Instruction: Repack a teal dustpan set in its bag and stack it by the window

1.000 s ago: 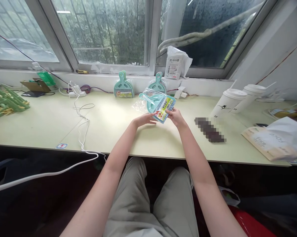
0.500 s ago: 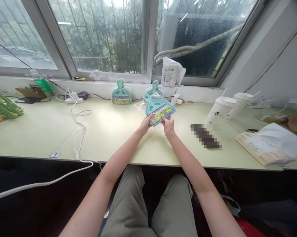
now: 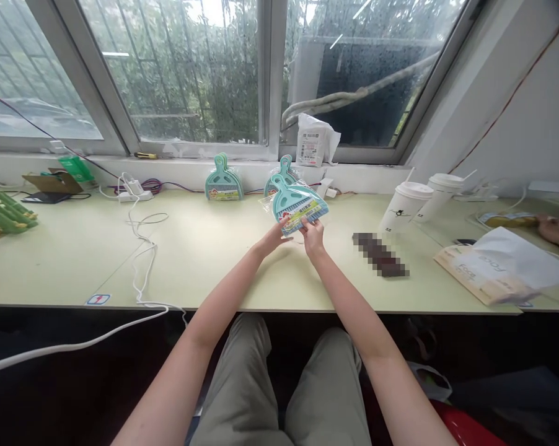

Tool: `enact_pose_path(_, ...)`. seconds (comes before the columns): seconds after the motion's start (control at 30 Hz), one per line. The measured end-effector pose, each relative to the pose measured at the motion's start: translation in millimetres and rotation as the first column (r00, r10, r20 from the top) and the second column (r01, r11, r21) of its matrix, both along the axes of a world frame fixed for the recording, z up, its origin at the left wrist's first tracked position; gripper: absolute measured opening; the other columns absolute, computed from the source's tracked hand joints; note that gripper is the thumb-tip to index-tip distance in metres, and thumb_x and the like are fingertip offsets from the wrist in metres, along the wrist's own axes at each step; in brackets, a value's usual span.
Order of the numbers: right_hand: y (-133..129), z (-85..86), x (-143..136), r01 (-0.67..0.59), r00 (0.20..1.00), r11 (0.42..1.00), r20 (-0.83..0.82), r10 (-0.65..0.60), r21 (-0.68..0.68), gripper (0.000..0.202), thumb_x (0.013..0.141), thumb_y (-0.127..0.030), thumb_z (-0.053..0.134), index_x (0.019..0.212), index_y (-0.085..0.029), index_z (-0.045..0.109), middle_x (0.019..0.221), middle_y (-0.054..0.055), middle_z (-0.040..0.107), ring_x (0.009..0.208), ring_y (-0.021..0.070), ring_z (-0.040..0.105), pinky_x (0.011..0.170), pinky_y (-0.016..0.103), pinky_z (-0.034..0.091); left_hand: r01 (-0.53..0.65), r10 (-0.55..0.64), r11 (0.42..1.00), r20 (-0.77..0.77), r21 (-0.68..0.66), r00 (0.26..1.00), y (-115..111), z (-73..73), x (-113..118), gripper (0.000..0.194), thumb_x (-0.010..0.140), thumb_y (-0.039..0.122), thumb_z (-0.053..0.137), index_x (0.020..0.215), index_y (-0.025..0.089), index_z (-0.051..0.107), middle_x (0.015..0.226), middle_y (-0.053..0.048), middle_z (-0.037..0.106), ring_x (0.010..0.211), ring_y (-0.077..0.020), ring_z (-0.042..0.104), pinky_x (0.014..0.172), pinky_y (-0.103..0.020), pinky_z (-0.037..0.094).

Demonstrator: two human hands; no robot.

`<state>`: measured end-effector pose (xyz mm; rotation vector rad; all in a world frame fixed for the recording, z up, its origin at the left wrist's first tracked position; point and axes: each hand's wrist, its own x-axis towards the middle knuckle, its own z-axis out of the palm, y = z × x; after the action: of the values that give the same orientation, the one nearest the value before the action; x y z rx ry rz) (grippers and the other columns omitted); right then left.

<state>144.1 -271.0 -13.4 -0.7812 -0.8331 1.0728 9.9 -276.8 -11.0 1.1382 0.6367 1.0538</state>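
Note:
A turquoise dustpan-and-brush set (image 3: 299, 201) in clear plastic wrap is held tilted above the table, its handle pointing up and away. My right hand (image 3: 313, 236) grips its lower edge, thumb on the front. At the lower left corner, my left hand (image 3: 274, 238) has its thumb against the set, with a finger showing below the edge. Behind it stands another wrapped dustpan set (image 3: 285, 165), partly hidden. Further left, more stacked turquoise dustpan sets (image 3: 224, 179) lean by the wall under the window.
White paper cups with straws (image 3: 406, 207) stand on the right of the pale table (image 3: 214, 266). Near them lie a blurred-out dark object (image 3: 380, 255) and a paper bag (image 3: 497, 266). Another person's hand (image 3: 556, 230) is at far right. White cables (image 3: 142, 272) cross the left side.
The view has shifted slightly. The fingers of my left hand have spread a little at the set's corner, while my right hand keeps its grip.

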Motion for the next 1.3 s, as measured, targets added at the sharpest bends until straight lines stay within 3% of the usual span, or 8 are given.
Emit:
enact_pose_path(0.13, 5, -3.3, -3, -0.071, 0.997, 0.993, -0.023, 0.069, -0.094, 0.021, 0.079, -0.017, 0.063, 0.098, -0.02, 0.057, 0.103, 0.004, 0.071, 0.094, 0.0149, 0.069, 0.089, 0.031, 0.058, -0.233, 0.234, 0.971, -0.022, 0.052, 0.972, 4, 0.9, -5, 0.042, 0.072, 0.031, 0.072, 0.111, 0.018, 0.062, 0.11, -0.008, 0.068, 0.104, -0.0222, 0.064, 0.094, -0.037, 0.049)
enact_pose_path(0.3, 12, 2.2, 20, -0.245, 0.949, 0.931, 0.132, 0.288, -0.272, 0.016, 0.091, -0.027, 0.052, 0.092, -0.014, 0.062, 0.089, 0.011, 0.073, 0.086, 0.0188, 0.071, 0.09, 0.037, 0.057, -0.269, 0.269, 0.961, -0.007, -0.061, 0.963, 16, -0.2, -27, 0.043, 0.068, 0.018, 0.066, 0.111, 0.017, 0.057, 0.102, -0.008, 0.069, 0.09, -0.0231, 0.067, 0.085, -0.044, 0.056)
enact_pose_path(0.43, 11, 4.1, 42, 0.034, 0.746, 0.999, 0.666, -0.024, -0.002, 0.025, 0.083, -0.023, 0.059, 0.107, -0.019, 0.066, 0.113, 0.012, 0.069, 0.112, 0.0264, 0.063, 0.098, 0.049, 0.05, -0.349, 0.367, 0.912, 0.048, -0.216, 0.929, 26, -1.7, -56, 0.049, 0.068, 0.014, 0.059, 0.117, 0.018, 0.054, 0.1, -0.008, 0.069, 0.095, -0.024, 0.068, 0.084, -0.042, 0.059)
enact_pose_path(0.53, 9, 0.7, 44, -0.038, 0.45, 0.944, 0.849, -0.278, 0.329, 0.047, 0.073, -0.01, 0.065, 0.116, -0.03, 0.066, 0.14, 0.004, 0.054, 0.138, 0.0287, 0.039, 0.11, 0.053, 0.036, -0.341, 0.365, 0.905, 0.052, -0.253, 0.93, 28, -4.1, -71, 0.053, 0.07, 0.015, 0.06, 0.122, 0.02, 0.052, 0.105, -0.008, 0.069, 0.099, -0.0241, 0.068, 0.084, -0.037, 0.06)
enact_pose_path(0.6, 9, -1.7, 41, -0.038, 0.389, 0.914, 0.849, -0.358, 0.403, 0.035, 0.076, -0.014, 0.065, 0.107, -0.03, 0.07, 0.136, 0.003, 0.057, 0.135, 0.0298, 0.041, 0.109, 0.053, 0.034, -0.32, 0.337, 0.906, 0.017, -0.276, 0.941, 28, -6.1, -75, 0.054, 0.071, 0.017, 0.061, 0.124, 0.02, 0.052, 0.108, -0.009, 0.068, 0.095, -0.0247, 0.07, 0.081, -0.035, 0.06)
enact_pose_path(0.8, 17, -6.1, 43, 0.053, 0.532, 0.906, 0.756, -0.381, 0.42, 0.015, 0.084, -0.036, 0.063, 0.078, -0.028, 0.074, 0.093, 0.004, 0.073, 0.096, 0.0249, 0.063, 0.094, 0.042, 0.044, -0.184, 0.154, 0.933, -0.117, -0.31, 0.981, 26, -8.8, -74, 0.046, 0.075, 0.016, 0.063, 0.12, 0.013, 0.055, 0.101, -0.013, 0.07, 0.075, -0.0238, 0.072, 0.069, -0.033, 0.059)
enact_pose_path(1.1, 35, -26.8, 48, 0.253, 0.591, 0.939, 0.732, -0.34, 0.232, 0.012, 0.072, -0.027, 0.072, 0.082, -0.021, 0.069, 0.108, 0.01, 0.066, 0.105, 0.0254, 0.06, 0.091, 0.039, 0.049, 0.096, -0.132, 0.984, -0.251, -0.149, 0.959, 17, -7.3, -66, 0.045, 0.076, 0.028, 0.072, 0.115, 0.017, 0.054, 0.104, -0.012, 0.068, 0.066, -0.0205, 0.071, 0.054, -0.027, 0.056)
enact_pose_path(1.3, 45, -39.1, 55, 0.001, 0.773, 0.983, 0.624, 0.116, -0.184, 0.045, 0.072, -0.019, 0.069, 0.116, -0.018, 0.063, 0.1, 0.006, 0.073, 0.088, 0.0202, 0.068, 0.082, 0.036, 0.055, 0.036, -0.072, 0.994, -0.359, -0.104, 0.93, 14, -1.4, -63, 0.055, 0.08, 0.05, 0.066, 0.122, 0.019, 0.051, 0.11, -0.012, 0.068, 0.069, -0.0192, 0.07, 0.06, -0.028, 0.057)
